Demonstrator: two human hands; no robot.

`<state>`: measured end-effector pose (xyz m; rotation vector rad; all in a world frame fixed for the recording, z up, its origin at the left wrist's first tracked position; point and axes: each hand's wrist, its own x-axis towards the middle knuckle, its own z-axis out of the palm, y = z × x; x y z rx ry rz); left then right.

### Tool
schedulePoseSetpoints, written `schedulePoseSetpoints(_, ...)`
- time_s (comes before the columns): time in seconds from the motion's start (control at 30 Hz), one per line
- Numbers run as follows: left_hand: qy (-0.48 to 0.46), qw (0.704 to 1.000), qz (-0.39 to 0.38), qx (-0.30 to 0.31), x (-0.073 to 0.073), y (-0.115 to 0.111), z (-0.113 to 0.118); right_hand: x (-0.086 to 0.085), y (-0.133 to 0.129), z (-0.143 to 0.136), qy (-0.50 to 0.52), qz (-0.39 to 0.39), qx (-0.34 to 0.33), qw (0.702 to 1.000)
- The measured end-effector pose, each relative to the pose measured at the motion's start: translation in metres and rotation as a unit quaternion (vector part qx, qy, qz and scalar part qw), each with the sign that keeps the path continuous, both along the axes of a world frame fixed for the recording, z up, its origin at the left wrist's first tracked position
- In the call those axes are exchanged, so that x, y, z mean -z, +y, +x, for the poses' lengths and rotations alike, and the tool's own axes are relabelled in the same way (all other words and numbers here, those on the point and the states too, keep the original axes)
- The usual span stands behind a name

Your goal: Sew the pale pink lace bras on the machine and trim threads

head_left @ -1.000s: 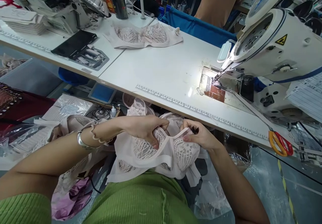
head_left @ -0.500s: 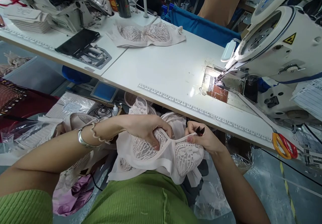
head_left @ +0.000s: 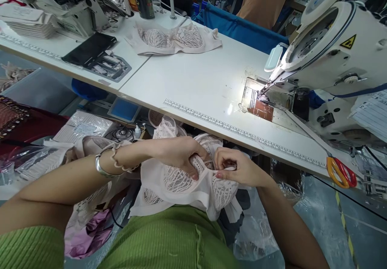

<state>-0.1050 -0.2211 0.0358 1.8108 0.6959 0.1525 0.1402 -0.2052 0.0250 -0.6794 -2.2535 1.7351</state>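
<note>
A pale pink lace bra (head_left: 178, 182) lies across my lap, its cups facing up. My left hand (head_left: 184, 156) pinches the upper edge of the left cup near the centre, thumb on the lace and fingers behind. Close beside it, my right hand (head_left: 232, 166) is closed on the top edge of the right cup, thumb and curled fingers pressed together next to the centre join. Its palm side is hidden. More lace bras (head_left: 166, 128) are heaped between my lap and the table edge.
A white sewing machine (head_left: 323, 55) stands on the white table (head_left: 193, 83) at right, its needle area lit. Orange-and-red-handled scissors (head_left: 340, 172) lie at the table's front edge. Another bra (head_left: 178, 39) rests at the back. A person (head_left: 256, 1) stands beyond a blue cloth bin (head_left: 232, 27).
My right hand has moved left along the cup edge towards the centre, and its fingers have curled in. The dark pointed tips seen at those fingers earlier are now hidden.
</note>
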Motion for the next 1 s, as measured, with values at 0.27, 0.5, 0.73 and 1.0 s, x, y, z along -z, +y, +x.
schedulePoseSetpoints(0.27,-0.186,0.962,-0.156,-0.123,0.018,-0.008,-0.004,0.024,-0.007,0.009,0.076,-0.179,0.089,0.977)
schedulePoseSetpoints(0.5,-0.169,0.981,-0.085,-0.042,0.014,-0.01,0.001,0.028,-0.016,0.009,0.074,-0.184,0.134,0.971)
schedulePoseSetpoints(0.73,-0.179,0.976,-0.091,-0.082,0.015,-0.011,0.003,0.023,-0.016,0.016,0.092,-0.167,0.126,0.974)
schedulePoseSetpoints(1.0,-0.229,0.948,-0.21,-0.065,0.019,-0.012,0.007,0.023,-0.023,0.018,0.114,-0.198,0.122,0.966)
